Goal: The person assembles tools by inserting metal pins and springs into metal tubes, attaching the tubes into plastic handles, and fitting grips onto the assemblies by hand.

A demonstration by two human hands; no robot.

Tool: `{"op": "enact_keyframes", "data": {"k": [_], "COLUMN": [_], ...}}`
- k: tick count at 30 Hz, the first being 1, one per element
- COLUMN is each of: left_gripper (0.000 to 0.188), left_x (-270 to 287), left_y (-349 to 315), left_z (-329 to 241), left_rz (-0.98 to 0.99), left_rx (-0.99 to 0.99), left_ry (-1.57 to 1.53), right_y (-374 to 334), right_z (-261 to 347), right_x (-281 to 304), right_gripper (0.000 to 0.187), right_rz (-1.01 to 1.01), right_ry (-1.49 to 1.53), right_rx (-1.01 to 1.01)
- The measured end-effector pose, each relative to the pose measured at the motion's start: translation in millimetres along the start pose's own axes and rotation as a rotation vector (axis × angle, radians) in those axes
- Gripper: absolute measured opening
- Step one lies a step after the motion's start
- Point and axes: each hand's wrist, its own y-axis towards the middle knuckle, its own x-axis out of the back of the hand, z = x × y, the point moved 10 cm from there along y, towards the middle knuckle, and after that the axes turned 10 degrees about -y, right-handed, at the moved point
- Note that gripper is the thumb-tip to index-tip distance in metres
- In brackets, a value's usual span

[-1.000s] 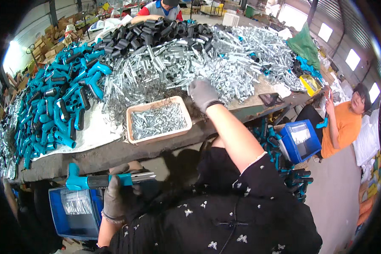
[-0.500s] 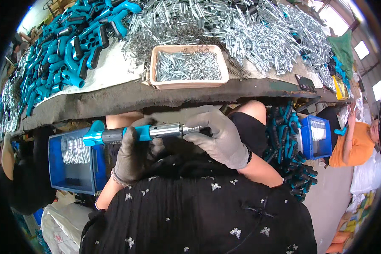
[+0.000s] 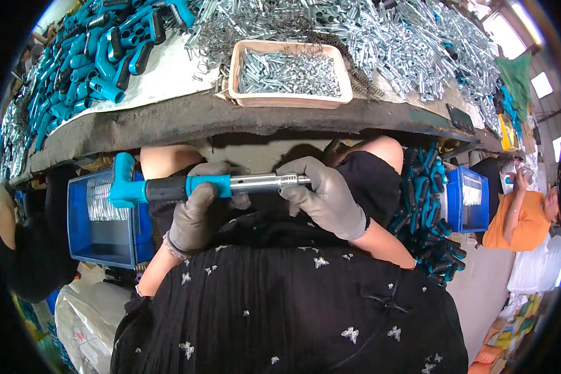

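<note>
My left hand (image 3: 196,212), in a grey work glove, is wrapped round a pistol-shaped tool body (image 3: 166,189) with a teal bent handle, black grip sleeve and shiny steel tube. The handle points left and the tube points right, nearly level above my lap. At the tube's right end my right hand (image 3: 330,198), also gloved, pinches a ridged silver end piece (image 3: 288,180) between thumb and fingers. Whether that piece is fully seated in the tube, I cannot tell. The fingertips of both hands are partly hidden behind the tool.
Ahead stands a bench (image 3: 168,121) bearing a cream tray (image 3: 290,100) of small metal parts, teal bodies (image 3: 106,90) and heaped steel tubes (image 3: 405,50). Blue bins (image 3: 106,249) (image 3: 467,202) flank me. Black-and-teal handles (image 3: 427,243) pile at my right; a person in orange (image 3: 523,218) sits beyond.
The tool has shifted slightly left and is held more level. My right fingers have changed their hold on the end piece. The bench appears higher in view.
</note>
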Motion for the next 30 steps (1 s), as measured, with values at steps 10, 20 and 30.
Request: {"op": "enact_keyframes", "data": {"k": [10, 20, 30], "left_gripper": [0.054, 0.051, 0.056], "left_x": [13.3, 26.7, 26.0], "left_y": [2.6, 4.8, 6.3], "left_z": [0.0, -10.5, -8.1], "left_rz": [-0.065, -0.04, -0.03], "left_rx": [0.006, -0.068, -0.023], "left_ry": [-0.011, -0.054, -0.196], "right_y": [13.9, 37.6, 39.3], "right_z": [-9.4, -8.0, -9.1], "right_x": [-2.9, -18.1, -17.2], "right_gripper": [0.042, 0.046, 0.033], "right_rz": [-0.086, 0.084, 0.13], "right_ry": [-0.171, 0.263, 0.063], "right_rx": [0.087, -0.001, 0.024]}}
